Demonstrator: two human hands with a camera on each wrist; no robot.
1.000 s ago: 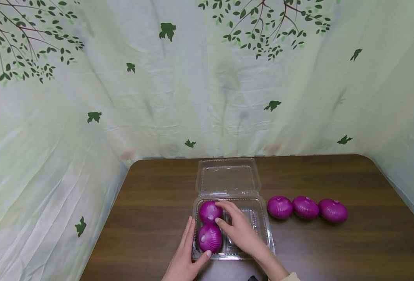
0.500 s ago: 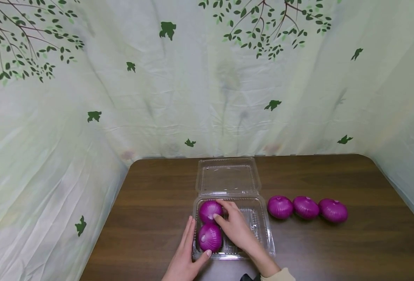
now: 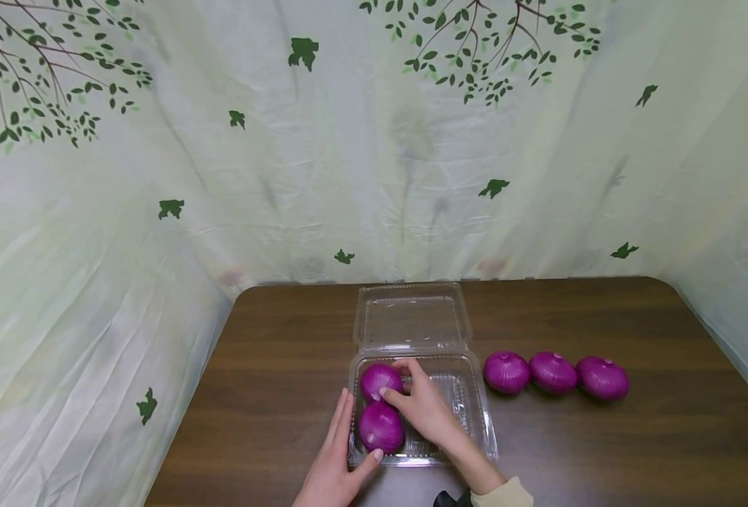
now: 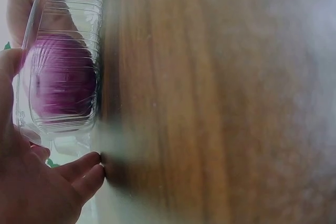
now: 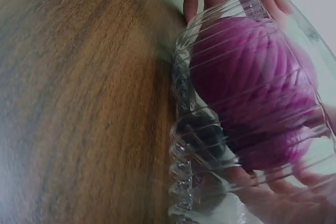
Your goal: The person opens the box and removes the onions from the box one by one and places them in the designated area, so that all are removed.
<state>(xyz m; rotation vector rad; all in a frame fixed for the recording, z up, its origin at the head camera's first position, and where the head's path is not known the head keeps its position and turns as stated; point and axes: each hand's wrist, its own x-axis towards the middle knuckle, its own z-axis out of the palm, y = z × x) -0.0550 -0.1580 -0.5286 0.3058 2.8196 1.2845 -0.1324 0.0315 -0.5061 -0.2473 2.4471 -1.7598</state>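
Note:
A clear plastic clamshell container lies open on the table, its hinged lid folded back. Inside, along the left side, are two red onions, a back onion and a front onion. My right hand reaches over the container and holds the back onion between thumb and curled fingers. My left hand rests at the container's left side, fingers straight, thumb at the front rim beside the front onion. Through the clear wall, the left wrist view shows one onion.
Three more red onions stand in a row right of the container: a near one, a middle one and a far one. The brown wooden table ends at a pale curtain with leaf prints.
The front onion has turned and shifted slightly right. My right hand has moved a little, its thumb further left across the back onion and its fingers more curled. My left hand stays put.

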